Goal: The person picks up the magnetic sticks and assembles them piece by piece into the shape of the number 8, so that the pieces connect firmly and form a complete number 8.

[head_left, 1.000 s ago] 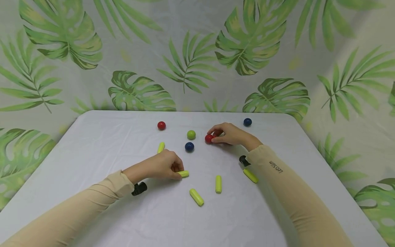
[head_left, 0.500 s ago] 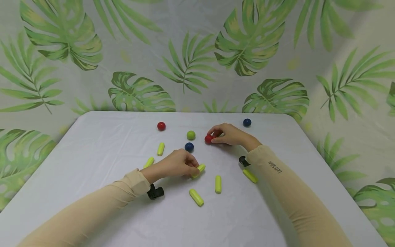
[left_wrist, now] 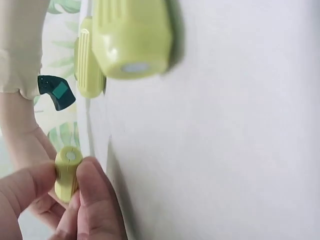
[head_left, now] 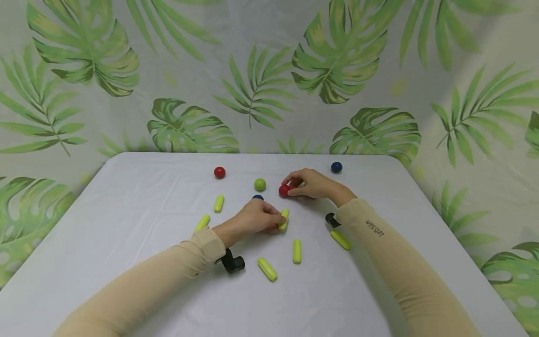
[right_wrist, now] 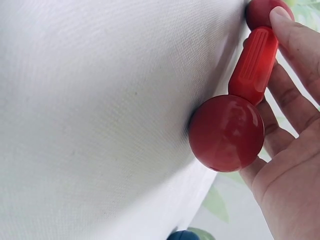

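My left hand [head_left: 255, 216] pinches a yellow-green ribbed building rod [head_left: 284, 220] between thumb and fingers, a little in front of the red balls. In the left wrist view the rod [left_wrist: 67, 175] shows a pale round disc in its end. My right hand [head_left: 313, 184] holds a red assembly at the table: a red ball [right_wrist: 226, 132], a red ribbed rod [right_wrist: 254, 65] and a second red ball [right_wrist: 264, 12] joined in a line. One fingertip lies on the second ball. From the head view, the hand hides most of this assembly. A blue ball [head_left: 258, 197] is partly covered by my left hand.
Several more yellow-green rods lie about, including one at front centre [head_left: 267, 269] and one near the right sleeve [head_left: 340, 239]. Farther back are a green ball [head_left: 259, 184], a red ball [head_left: 220, 172] and a blue ball [head_left: 336, 167]. A white cloth covers the table [head_left: 168, 187].
My left hand has carried the rod rightward and away from me toward the red balls, turning it nearly upright in view. Two rods behind that arm came into sight. My right hand stays put.
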A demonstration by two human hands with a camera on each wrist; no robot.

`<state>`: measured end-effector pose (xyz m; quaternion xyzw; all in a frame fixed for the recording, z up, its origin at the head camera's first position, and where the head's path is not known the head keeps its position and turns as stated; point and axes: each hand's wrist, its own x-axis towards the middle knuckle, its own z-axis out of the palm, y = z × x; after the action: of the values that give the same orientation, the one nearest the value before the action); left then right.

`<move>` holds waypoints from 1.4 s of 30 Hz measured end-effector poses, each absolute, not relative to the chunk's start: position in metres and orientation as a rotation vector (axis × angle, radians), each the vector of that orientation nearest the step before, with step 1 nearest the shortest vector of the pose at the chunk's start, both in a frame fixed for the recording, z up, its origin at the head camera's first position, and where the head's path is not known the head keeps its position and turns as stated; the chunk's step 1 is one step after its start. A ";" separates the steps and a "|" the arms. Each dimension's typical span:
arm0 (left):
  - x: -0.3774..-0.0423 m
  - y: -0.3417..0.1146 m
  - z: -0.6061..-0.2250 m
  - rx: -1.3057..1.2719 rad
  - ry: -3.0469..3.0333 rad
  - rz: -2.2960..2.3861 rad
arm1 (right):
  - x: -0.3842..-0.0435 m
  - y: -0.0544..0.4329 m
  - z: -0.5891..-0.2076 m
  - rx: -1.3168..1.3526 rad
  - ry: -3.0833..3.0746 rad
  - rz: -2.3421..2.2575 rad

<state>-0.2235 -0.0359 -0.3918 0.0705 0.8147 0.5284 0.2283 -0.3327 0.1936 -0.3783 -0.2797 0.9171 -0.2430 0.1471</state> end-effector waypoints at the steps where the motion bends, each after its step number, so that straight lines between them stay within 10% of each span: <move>1: -0.224 -0.034 -0.393 0.178 2.241 1.469 | -0.333 0.194 -0.378 -0.805 2.638 -0.700; 42: -0.235 -0.006 -0.395 -0.025 2.219 1.644 | -0.319 0.203 -0.375 -0.866 2.548 -0.750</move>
<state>-0.2345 -0.0065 -0.3951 -0.0089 0.7890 0.5847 0.1887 -0.3193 0.2026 -0.3750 -0.3052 0.8984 -0.2643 0.1731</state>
